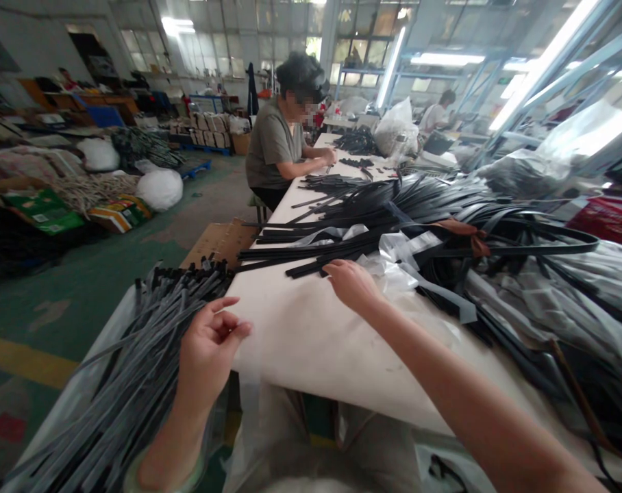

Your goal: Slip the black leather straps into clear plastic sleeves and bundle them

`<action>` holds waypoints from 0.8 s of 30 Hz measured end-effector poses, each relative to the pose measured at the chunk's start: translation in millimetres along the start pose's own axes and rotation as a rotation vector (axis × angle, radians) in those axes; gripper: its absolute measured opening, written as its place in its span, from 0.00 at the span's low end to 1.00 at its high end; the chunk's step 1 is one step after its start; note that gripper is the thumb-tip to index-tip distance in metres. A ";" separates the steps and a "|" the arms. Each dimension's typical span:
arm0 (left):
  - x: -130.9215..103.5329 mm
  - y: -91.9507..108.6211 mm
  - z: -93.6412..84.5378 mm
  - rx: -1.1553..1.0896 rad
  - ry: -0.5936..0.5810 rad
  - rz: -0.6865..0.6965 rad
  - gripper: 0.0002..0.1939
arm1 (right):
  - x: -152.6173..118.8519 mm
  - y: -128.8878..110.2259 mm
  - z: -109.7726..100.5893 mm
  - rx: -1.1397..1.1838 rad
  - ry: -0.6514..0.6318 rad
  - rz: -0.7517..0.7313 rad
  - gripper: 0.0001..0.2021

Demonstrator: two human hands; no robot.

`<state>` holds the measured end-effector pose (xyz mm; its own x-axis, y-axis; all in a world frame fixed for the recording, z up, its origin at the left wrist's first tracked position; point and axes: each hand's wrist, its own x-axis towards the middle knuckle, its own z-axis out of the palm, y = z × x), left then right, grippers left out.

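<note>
My left hand (211, 342) is raised over the table's near left corner, thumb and fingers curled together. From its pinch a thin clear plastic strip (249, 383) seems to hang down past the table edge. Farther forward, my right hand (349, 282) reaches to the near ends of black flat strips (305, 266) on the white table (301, 335). Its fingertips touch a strip end, with the fingers pressed together. Crumpled clear plastic (398, 257) lies just right of that hand. A brown tie (465, 233) wraps the black bundle farther right.
Many grey and black strips (151, 363) fill a container at the table's left side, beside a cardboard piece (218, 243). A person (280, 144) sits at the table's far left side. Plastic-covered bundles (562, 294) crowd the right side.
</note>
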<state>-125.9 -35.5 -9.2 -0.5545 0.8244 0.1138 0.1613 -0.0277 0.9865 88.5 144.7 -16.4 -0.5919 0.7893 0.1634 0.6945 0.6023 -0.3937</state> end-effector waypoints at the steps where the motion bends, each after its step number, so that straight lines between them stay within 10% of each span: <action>1: 6.3 -1.6 -2.1 -0.001 -0.012 0.012 0.23 | 13.5 11.6 -0.6 -0.048 0.006 -0.003 0.11; 10: 8.9 -13.2 5.4 -0.031 -0.197 -0.050 0.27 | 31.6 43.9 4.6 -0.166 0.066 -0.042 0.06; 18: 4.3 -18.4 15.2 -0.022 -0.228 -0.118 0.29 | -21.0 -45.6 -31.6 0.236 0.054 -0.531 0.07; 24: -6.7 -8.7 18.4 0.010 -0.271 -0.103 0.28 | -47.1 -66.2 -19.8 0.110 0.042 -0.514 0.07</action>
<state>-108.5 -30.3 -20.7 -0.3305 0.9435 -0.0236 0.1246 0.0684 0.9898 78.5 70.0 19.9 -0.8263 0.4009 0.3956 0.2706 0.8986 -0.3455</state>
